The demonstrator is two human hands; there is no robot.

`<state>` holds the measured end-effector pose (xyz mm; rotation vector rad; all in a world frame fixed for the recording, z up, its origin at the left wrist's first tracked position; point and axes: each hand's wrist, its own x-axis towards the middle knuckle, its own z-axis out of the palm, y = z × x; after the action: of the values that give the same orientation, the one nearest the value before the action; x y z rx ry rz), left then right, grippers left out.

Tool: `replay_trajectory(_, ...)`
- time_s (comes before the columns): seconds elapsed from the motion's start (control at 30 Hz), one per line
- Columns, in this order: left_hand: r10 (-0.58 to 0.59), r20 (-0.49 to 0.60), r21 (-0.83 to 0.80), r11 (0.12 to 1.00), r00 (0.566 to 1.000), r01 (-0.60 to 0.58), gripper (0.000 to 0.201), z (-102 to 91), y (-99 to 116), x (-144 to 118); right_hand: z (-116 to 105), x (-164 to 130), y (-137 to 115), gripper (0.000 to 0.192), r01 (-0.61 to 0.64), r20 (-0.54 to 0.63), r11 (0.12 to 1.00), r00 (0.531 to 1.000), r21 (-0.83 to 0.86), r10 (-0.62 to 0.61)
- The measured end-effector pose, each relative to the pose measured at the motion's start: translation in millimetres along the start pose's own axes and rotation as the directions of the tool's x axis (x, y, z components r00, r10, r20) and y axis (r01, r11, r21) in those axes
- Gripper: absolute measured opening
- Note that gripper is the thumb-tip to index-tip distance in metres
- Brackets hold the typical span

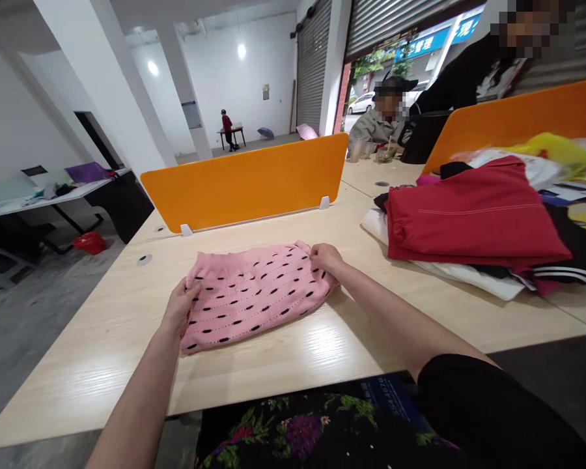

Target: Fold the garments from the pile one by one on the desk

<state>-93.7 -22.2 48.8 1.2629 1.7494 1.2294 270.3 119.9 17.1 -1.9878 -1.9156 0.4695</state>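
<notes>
**Two hands working a pink knit on the wooden bench**

Blue signboards with white characters are showing through the open shutter outside, too small to read from here. A dark blue printed sheet (pixel 390 397) is lying in the person's lap with pale figures on it, cut off at the edge, so I cannot make them out.

No containers are standing close to the hands; something small is sitting on the far bench near a seated person in a cap, but it is too blurred to tell what it is.

The folded pink knitted garment with black dashes (pixel 254 293) is lying flat on the pale wood-grain bench (pixel 283 355), just in front of the orange divider panel (pixel 247 179). The left hand (pixel 180 306) is curling around the garment's near left edge, fingers bent and gripping the fabric. The right hand (pixel 325 255) is pinching the far right corner of the knit, fingertips drawn together on the cloth.

To the right, well apart from the hands, a folded red cloth garment (pixel 469 215) is topping a pile of white and black clothing.
</notes>
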Motion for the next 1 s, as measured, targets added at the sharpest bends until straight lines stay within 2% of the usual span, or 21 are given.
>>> replay_trajectory(0.07, 0.035, 0.075, -0.296, 0.955, 0.997, -0.012, 0.056, -5.3, 13.0, -22.8, 4.3, -2.3, 7.2, 0.007, 0.021, -0.070, 0.998, 0.997, 0.054, -0.017)
replay_trajectory(0.13, 0.040, 0.122, -0.409, 0.913, 0.992, 0.014, 0.056, -13.4, 23.9, -45.7, 6.8, -6.7, 12.6, 0.015, 0.037, -0.118, 0.996, 0.993, 0.084, -0.027)
replay_trajectory(0.2, 0.029, 0.169, -0.370, 0.928, 0.985, 0.036, 0.051, -21.1, 29.4, -68.1, 7.2, -11.9, 15.1, 0.024, 0.047, -0.144, 0.989, 0.989, 0.137, -0.027)
replay_trajectory(0.27, 0.038, 0.291, -0.215, 0.976, 0.956, 0.026, 0.041, -25.0, 28.8, -90.3, 6.3, -17.4, 14.4, 0.032, 0.065, -0.106, 0.984, 0.993, 0.164, -0.048)
replay_trajectory(0.3, 0.052, 0.397, -0.109, 0.994, 0.916, -0.009, 0.035, -24.5, 26.5, -101.4, 5.9, -20.3, 13.0, 0.033, 0.084, -0.077, 0.985, 0.994, 0.148, -0.074)
replay_trajectory(0.33, 0.059, 0.515, -0.001, 0.998, 0.855, -0.068, 0.028, -22.3, 23.4, -112.6, 5.6, -23.2, 11.2, 0.031, 0.107, -0.051, 0.988, 0.993, 0.109, -0.102)
replay_trajectory(0.4, 0.039, 0.709, 0.163, 0.962, 0.704, -0.218, 0.021, -13.3, 16.1, -133.9, 6.4, -29.4, 7.0, 0.021, 0.160, -0.049, 0.987, 0.986, -0.010, -0.160)
replay_trajectory(0.43, 0.021, 0.767, 0.209, 0.937, 0.641, -0.280, 0.019, -7.5, 12.7, -143.5, 7.4, -32.8, 4.9, 0.020, 0.187, -0.074, 0.980, 0.979, -0.064, -0.191)
replay_trajectory(0.47, 0.000, 0.802, 0.241, 0.915, 0.598, -0.324, 0.019, -1.5, 10.0, -151.8, 8.8, -36.3, 2.9, 0.021, 0.210, -0.106, 0.973, 0.970, -0.099, -0.220)
replay_trajectory(0.57, -0.035, 0.842, 0.274, 0.887, 0.538, -0.371, 0.016, 10.5, 6.8, -167.1, 13.5, -48.7, -3.2, 0.025, 0.350, -0.175, 0.935, 0.919, -0.056, -0.354)
replay_trajectory(0.67, -0.056, 0.865, 0.272, 0.887, 0.498, -0.374, 0.016, 8.1, 9.5, -170.0, 14.8, -65.7, -10.8, 0.030, 0.527, -0.117, 0.824, 0.850, 0.208, -0.514)
replay_trajectory(0.73, -0.083, 0.867, 0.283, 0.894, 0.492, -0.348, 0.016, 0.6, 12.5, -168.2, 12.2, -81.1, -15.4, 0.034, 0.572, -0.024, 0.723, 0.790, 0.388, -0.612)
replay_trajectory(0.77, -0.094, 0.859, 0.286, 0.904, 0.503, -0.319, 0.018, -3.8, 14.0, -166.6, 9.9, -90.1, -16.8, 0.036, 0.575, 0.023, 0.687, 0.759, 0.445, -0.651)
replay_trajectory(0.87, -0.106, 0.816, 0.261, 0.944, 0.568, -0.200, 0.029, -15.4, 17.6, -158.1, -0.8, -120.5, -13.7, 0.046, 0.592, 0.120, 0.629, 0.673, 0.503, -0.730)
replay_trajectory(0.93, -0.081, 0.759, 0.277, 0.938, 0.646, -0.209, 0.031, -18.8, 17.4, -149.5, -10.1, -140.9, -4.1, 0.044, 0.593, 0.207, 0.604, 0.600, 0.532, -0.773)
replay_trajectory(1.0, -0.008, 0.659, 0.359, 0.882, 0.752, -0.305, 0.031, -17.2, 13.2, -139.5, -21.1, -158.3, 10.3, 0.043, 0.549, 0.375, 0.616, 0.494, 0.565, -0.784)
